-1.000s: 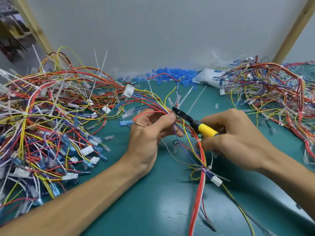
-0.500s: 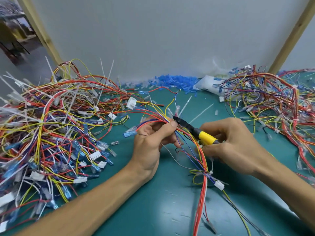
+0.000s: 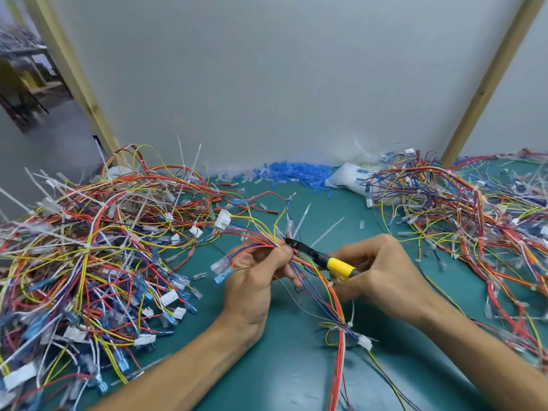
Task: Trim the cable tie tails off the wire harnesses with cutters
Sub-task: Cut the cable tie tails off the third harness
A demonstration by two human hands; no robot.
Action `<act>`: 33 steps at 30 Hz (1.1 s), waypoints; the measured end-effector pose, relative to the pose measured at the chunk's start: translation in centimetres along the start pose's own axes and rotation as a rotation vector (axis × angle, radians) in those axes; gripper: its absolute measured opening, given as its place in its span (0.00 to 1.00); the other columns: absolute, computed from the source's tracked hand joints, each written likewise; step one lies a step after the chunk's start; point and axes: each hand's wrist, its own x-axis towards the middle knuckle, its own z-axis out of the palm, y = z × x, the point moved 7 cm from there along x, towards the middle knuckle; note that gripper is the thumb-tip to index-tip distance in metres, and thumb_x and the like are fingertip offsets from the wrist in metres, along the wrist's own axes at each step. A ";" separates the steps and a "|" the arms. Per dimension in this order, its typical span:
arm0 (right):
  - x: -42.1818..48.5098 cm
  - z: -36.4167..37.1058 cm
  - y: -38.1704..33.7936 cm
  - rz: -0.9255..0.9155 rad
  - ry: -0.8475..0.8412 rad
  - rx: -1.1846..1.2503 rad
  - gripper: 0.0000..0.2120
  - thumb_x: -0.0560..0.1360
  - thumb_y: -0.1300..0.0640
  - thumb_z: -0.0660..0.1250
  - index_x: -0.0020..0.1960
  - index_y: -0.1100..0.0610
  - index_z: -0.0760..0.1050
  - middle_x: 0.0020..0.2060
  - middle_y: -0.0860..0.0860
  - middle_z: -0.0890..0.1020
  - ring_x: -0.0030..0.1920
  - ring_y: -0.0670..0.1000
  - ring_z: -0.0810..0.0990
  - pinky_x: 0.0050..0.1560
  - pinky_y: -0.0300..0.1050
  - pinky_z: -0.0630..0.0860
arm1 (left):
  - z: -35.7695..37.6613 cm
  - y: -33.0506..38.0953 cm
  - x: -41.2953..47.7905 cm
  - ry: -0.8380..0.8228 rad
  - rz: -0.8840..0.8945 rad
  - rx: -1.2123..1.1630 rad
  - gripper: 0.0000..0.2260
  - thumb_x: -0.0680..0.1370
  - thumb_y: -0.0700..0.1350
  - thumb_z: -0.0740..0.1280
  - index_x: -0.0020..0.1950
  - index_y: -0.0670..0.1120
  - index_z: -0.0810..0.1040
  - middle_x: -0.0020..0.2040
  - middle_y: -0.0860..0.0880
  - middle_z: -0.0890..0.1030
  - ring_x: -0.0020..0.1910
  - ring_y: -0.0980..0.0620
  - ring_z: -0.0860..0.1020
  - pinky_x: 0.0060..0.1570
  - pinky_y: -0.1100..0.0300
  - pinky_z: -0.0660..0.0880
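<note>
Over the last second the view had tipped up toward the wall, while the cutters had kept their black nose at the thumb of the left hand. The one harness in work hung between the two hands, just above the desk, its red, yellow and blue wires fanned out, seemingly to bare the tie. The left hand pinched the bundle, fingers clamped on the wires, apparently to steady it for the cut. The right hand had its fingers wrapped round the cutters' yellow-sleeved handles. Whether the blades were closed could not be told. One white tie tail stood up just beyond the nose, and a second tail lay near it. Two heaps flanked the work: a left pile bristling with uncut tails and a right pile, probably finished. Blue terminals lined the wall.
</note>
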 end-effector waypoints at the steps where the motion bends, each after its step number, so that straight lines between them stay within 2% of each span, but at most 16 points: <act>1: 0.1 0.1 0.1 0.011 -0.013 0.020 0.16 0.57 0.58 0.77 0.45 0.54 0.88 0.28 0.50 0.76 0.30 0.49 0.67 0.33 0.41 0.63 | 0.0 0.1 0.0 -0.003 0.006 0.001 0.05 0.68 0.46 0.74 0.32 0.50 0.84 0.25 0.49 0.77 0.25 0.50 0.78 0.35 0.62 0.78; 4: 0.2 0.4 0.4 0.020 -0.030 0.068 0.15 0.55 0.57 0.76 0.41 0.57 0.87 0.26 0.50 0.77 0.28 0.50 0.67 0.30 0.39 0.64 | -0.3 0.0 0.0 0.002 0.028 -0.002 0.06 0.66 0.50 0.74 0.32 0.50 0.84 0.25 0.48 0.77 0.25 0.49 0.78 0.35 0.61 0.78; 8: 0.3 0.3 0.2 -0.027 -0.011 0.068 0.16 0.55 0.52 0.77 0.41 0.56 0.86 0.26 0.51 0.75 0.29 0.51 0.66 0.32 0.43 0.63 | -0.4 -0.1 0.0 -0.031 0.069 -0.001 0.07 0.69 0.48 0.76 0.35 0.47 0.83 0.27 0.44 0.77 0.25 0.45 0.77 0.33 0.56 0.79; 12: 0.4 0.3 0.5 -0.050 -0.055 0.103 0.12 0.58 0.54 0.77 0.37 0.62 0.83 0.26 0.55 0.72 0.27 0.51 0.66 0.28 0.41 0.64 | -0.1 -0.4 0.0 -0.104 0.076 0.016 0.09 0.73 0.48 0.75 0.40 0.43 0.82 0.34 0.40 0.80 0.26 0.44 0.77 0.35 0.54 0.79; 14: 0.3 0.5 0.6 -0.063 -0.054 0.107 0.11 0.59 0.55 0.77 0.40 0.59 0.86 0.26 0.54 0.72 0.27 0.51 0.66 0.27 0.41 0.64 | -0.2 -0.5 0.0 -0.118 0.097 0.018 0.08 0.75 0.45 0.74 0.42 0.41 0.82 0.35 0.39 0.80 0.27 0.43 0.77 0.35 0.53 0.79; 17: 0.3 0.4 0.7 -0.087 -0.002 0.073 0.12 0.61 0.56 0.77 0.45 0.51 0.89 0.27 0.51 0.73 0.28 0.50 0.65 0.28 0.42 0.62 | -0.2 -0.2 0.0 -0.113 0.115 0.015 0.05 0.77 0.40 0.70 0.43 0.47 0.84 0.36 0.44 0.82 0.27 0.46 0.78 0.36 0.56 0.78; 19: 0.2 0.3 0.5 -0.111 0.045 0.036 0.12 0.61 0.57 0.78 0.44 0.50 0.88 0.27 0.51 0.76 0.28 0.47 0.67 0.29 0.41 0.64 | -0.2 0.2 0.0 -0.091 0.151 0.019 0.05 0.76 0.37 0.68 0.50 0.44 0.81 0.38 0.47 0.82 0.28 0.47 0.78 0.36 0.57 0.78; 21: 0.0 0.2 0.5 -0.134 0.083 -0.004 0.12 0.61 0.58 0.77 0.45 0.49 0.88 0.29 0.57 0.79 0.29 0.47 0.69 0.31 0.43 0.67 | -0.4 0.4 -0.1 -0.035 0.207 0.059 0.14 0.75 0.35 0.69 0.59 0.40 0.72 0.39 0.51 0.82 0.31 0.49 0.79 0.38 0.55 0.78; 22: -0.1 0.2 0.5 -0.141 0.096 -0.016 0.13 0.61 0.58 0.77 0.45 0.48 0.88 0.31 0.59 0.80 0.30 0.48 0.70 0.32 0.45 0.67 | -0.7 0.3 -0.1 0.002 0.236 0.102 0.20 0.75 0.34 0.71 0.63 0.41 0.69 0.39 0.54 0.81 0.32 0.51 0.79 0.39 0.56 0.78; 24: -0.1 0.1 0.5 -0.150 0.122 -0.028 0.13 0.61 0.57 0.76 0.45 0.49 0.88 0.32 0.61 0.80 0.31 0.48 0.70 0.34 0.47 0.68 | -1.3 0.2 0.1 0.082 0.237 0.168 0.25 0.73 0.35 0.74 0.67 0.48 0.71 0.40 0.56 0.82 0.36 0.56 0.79 0.42 0.62 0.78; 25: 0.0 0.1 0.6 -0.150 0.134 -0.032 0.12 0.61 0.57 0.76 0.45 0.49 0.88 0.32 0.62 0.80 0.30 0.49 0.69 0.33 0.47 0.68 | -1.5 0.1 0.3 0.113 0.213 0.173 0.25 0.71 0.38 0.76 0.66 0.45 0.76 0.43 0.51 0.83 0.39 0.56 0.79 0.43 0.63 0.77; 26: 0.0 0.0 0.7 -0.148 0.144 -0.035 0.12 0.61 0.57 0.77 0.44 0.50 0.87 0.31 0.61 0.79 0.30 0.49 0.69 0.33 0.47 0.68 | -1.8 0.2 0.5 0.145 0.199 0.171 0.29 0.69 0.43 0.79 0.67 0.37 0.75 0.49 0.41 0.82 0.42 0.53 0.79 0.45 0.64 0.76; 27: 0.1 -0.1 0.8 -0.144 0.150 -0.037 0.11 0.61 0.58 0.77 0.43 0.50 0.87 0.29 0.60 0.79 0.29 0.49 0.69 0.32 0.47 0.67 | -1.9 0.4 0.6 0.164 0.202 0.185 0.37 0.66 0.46 0.81 0.68 0.31 0.72 0.55 0.34 0.80 0.45 0.50 0.79 0.46 0.62 0.76; 28: 0.1 -0.2 0.8 -0.142 0.152 -0.037 0.10 0.62 0.58 0.77 0.42 0.51 0.87 0.28 0.57 0.77 0.28 0.49 0.68 0.32 0.46 0.67 | -1.9 0.6 0.6 0.165 0.214 0.216 0.42 0.64 0.49 0.82 0.68 0.29 0.68 0.61 0.31 0.77 0.47 0.49 0.78 0.47 0.60 0.76; 31: 0.0 -0.3 0.8 -0.156 0.153 -0.039 0.07 0.62 0.60 0.77 0.39 0.52 0.85 0.27 0.56 0.76 0.28 0.50 0.68 0.32 0.46 0.66 | -1.5 1.5 0.2 0.171 0.326 0.378 0.40 0.67 0.46 0.82 0.70 0.38 0.64 0.65 0.39 0.75 0.52 0.48 0.79 0.47 0.53 0.75; 33: -0.1 -0.3 0.7 -0.159 0.150 -0.038 0.07 0.63 0.60 0.77 0.39 0.51 0.85 0.29 0.60 0.76 0.29 0.50 0.67 0.32 0.48 0.66 | -1.4 2.0 0.0 0.171 0.371 0.445 0.46 0.66 0.50 0.83 0.75 0.37 0.61 0.67 0.41 0.75 0.56 0.48 0.78 0.50 0.51 0.77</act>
